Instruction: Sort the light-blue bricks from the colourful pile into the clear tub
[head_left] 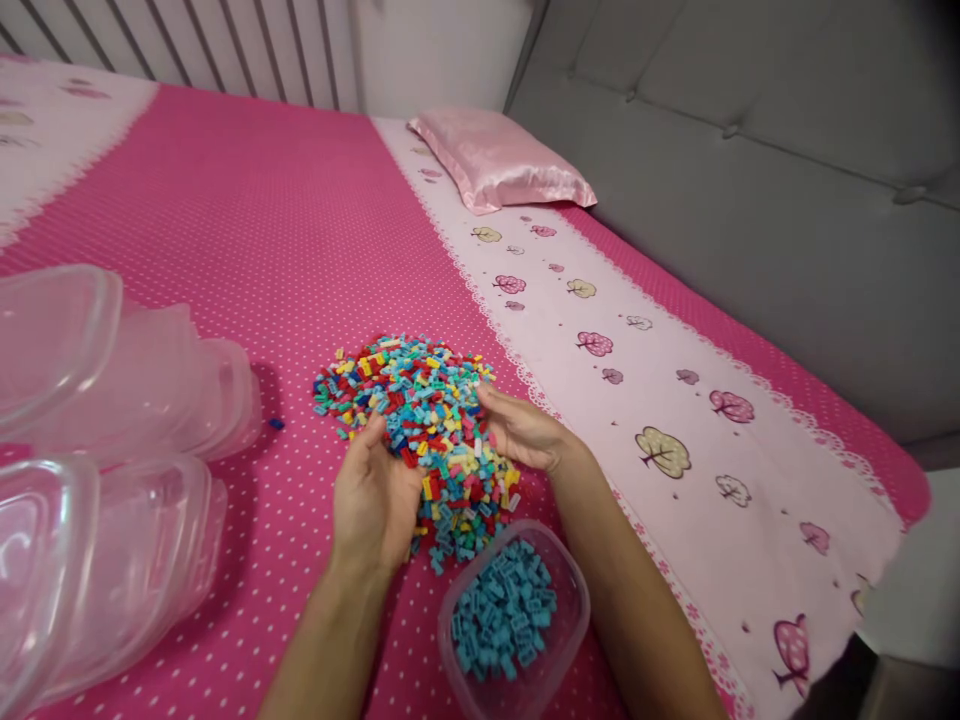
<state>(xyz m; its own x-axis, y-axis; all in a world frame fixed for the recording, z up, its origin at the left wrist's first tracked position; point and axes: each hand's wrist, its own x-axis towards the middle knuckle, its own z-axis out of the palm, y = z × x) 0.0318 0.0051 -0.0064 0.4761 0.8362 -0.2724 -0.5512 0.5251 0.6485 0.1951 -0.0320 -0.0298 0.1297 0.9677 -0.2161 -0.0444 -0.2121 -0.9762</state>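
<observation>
A heap of small multicoloured toy building bricks [427, 390] lies on the pink bedspread in front of me. My left hand [379, 495] is cupped palm inward against the heap's near left side, its thumb up and some fingertips hidden among the bricks. Against the right side rests my right hand [521, 428], also cupped and open, its thumb and fingers touching the bricks. Closer to me, between my forearms, a clear plastic container [579, 600] holds many teal-blue bricks [506, 610]. One dark blue brick [277, 424] sits apart, left of the heap.
Stacks of clear plastic containers [142, 380] and more containers [142, 550] stand at the left. A pink satin pillow [502, 160] lies at the back by the grey padded headboard [720, 200]. The bedspread [247, 220] is dotted pink with a white tree-print band.
</observation>
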